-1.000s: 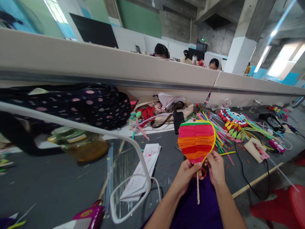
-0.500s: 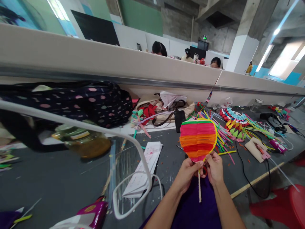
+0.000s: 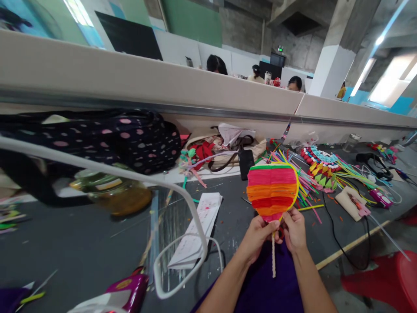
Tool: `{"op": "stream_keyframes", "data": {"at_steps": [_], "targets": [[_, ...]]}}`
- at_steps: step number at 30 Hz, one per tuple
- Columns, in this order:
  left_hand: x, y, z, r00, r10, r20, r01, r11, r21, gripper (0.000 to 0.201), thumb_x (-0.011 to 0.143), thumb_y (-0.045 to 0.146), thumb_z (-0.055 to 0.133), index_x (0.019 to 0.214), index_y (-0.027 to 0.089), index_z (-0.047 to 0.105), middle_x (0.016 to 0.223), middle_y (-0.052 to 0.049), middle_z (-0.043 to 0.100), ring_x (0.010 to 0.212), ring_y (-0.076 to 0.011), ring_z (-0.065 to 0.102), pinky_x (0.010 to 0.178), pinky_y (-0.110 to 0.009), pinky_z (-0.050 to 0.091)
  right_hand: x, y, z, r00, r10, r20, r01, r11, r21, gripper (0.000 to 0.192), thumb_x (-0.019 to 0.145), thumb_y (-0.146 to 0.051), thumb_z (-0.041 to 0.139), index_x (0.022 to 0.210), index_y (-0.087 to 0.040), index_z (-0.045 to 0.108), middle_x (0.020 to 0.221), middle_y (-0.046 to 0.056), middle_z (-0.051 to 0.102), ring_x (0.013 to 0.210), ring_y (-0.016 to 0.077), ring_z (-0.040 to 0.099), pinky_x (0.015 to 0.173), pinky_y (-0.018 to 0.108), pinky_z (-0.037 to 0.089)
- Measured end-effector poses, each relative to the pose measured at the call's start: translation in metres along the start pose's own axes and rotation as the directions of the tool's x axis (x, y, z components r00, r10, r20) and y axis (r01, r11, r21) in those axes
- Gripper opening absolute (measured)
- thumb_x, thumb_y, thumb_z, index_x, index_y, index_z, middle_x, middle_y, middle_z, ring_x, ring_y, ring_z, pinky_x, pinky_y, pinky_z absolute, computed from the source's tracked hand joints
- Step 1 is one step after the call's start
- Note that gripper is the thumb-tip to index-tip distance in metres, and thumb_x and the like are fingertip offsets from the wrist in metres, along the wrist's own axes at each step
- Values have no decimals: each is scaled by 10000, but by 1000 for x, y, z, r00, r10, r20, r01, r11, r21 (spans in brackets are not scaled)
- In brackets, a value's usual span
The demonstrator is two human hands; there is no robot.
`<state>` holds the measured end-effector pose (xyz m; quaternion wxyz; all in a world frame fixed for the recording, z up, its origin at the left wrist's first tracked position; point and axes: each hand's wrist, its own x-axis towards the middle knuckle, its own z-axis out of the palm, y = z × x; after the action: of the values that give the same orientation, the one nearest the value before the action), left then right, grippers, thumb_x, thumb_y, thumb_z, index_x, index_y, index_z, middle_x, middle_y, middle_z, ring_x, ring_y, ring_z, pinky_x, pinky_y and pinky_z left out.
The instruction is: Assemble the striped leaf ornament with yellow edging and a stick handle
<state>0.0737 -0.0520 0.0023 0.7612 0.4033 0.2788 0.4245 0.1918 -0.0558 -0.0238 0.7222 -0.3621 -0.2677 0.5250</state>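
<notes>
A round hand fan (image 3: 273,191) with pink, orange and red bands stands upright in front of me. Yellow edging runs along its right side, with a green strip at the top, and a pale twisted handle hangs below. My left hand (image 3: 260,237) pinches its lower end where the handle begins. At the lower right edge, my right hand (image 3: 295,228) grips the fan and its yellow edging with bent fingers. Something red, perhaps scissors handles, shows partly behind my fingers; I cannot make it out.
Coloured pipe cleaners (image 3: 304,187) lie behind the fan, beside a phone (image 3: 246,164). Folded white paper (image 3: 197,232) and a white bent tube (image 3: 198,217) are to the left, near a glass jar (image 3: 114,193). A glue gun (image 3: 381,198) and a red stool (image 3: 387,278) are right.
The fan has shifted very slightly to the right in my hands. Both hands keep their grip at its base.
</notes>
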Motion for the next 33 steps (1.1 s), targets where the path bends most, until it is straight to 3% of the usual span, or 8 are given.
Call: {"op": "stream_keyframes", "data": {"at_steps": [7, 11, 18, 33], "targets": [[4, -4, -6, 997, -16, -75, 18, 999, 29, 377, 650, 430, 825, 787, 117, 667, 560, -24, 664, 488, -123, 601, 521, -229, 511, -1, 4, 1, 999, 40, 5, -40, 999, 9, 254, 702, -346, 807, 801, -169, 653, 541, -47, 618, 386, 63, 501, 401, 168, 438], [6, -5, -8, 996, -2, -88, 7, 999, 49, 375, 658, 436, 817, 771, 113, 664, 558, -38, 676, 482, -121, 601, 504, -210, 486, -1, 4, -6, 999, 42, -31, -43, 999, -13, 265, 670, -321, 829, 820, -156, 687, 575, -44, 621, 451, 54, 520, 447, 149, 443], [6, -7, -7, 997, -15, -70, 20, 998, 61, 388, 644, 409, 832, 834, 103, 688, 580, -30, 680, 481, -121, 598, 513, -231, 509, -1, -2, -8, 998, -7, -57, 2, 996, -85, 221, 649, -284, 828, 784, -144, 724, 618, -24, 662, 498, 61, 528, 486, 157, 440], [4, -7, -6, 999, -12, -49, 14, 999, 50, 377, 647, 412, 833, 809, 104, 690, 606, -33, 676, 482, -114, 597, 513, -229, 526, -6, 0, -7, 999, 30, 10, -30, 1000, 6, 237, 687, -331, 817, 819, -167, 709, 557, -35, 624, 413, 74, 490, 392, 183, 434]]}}
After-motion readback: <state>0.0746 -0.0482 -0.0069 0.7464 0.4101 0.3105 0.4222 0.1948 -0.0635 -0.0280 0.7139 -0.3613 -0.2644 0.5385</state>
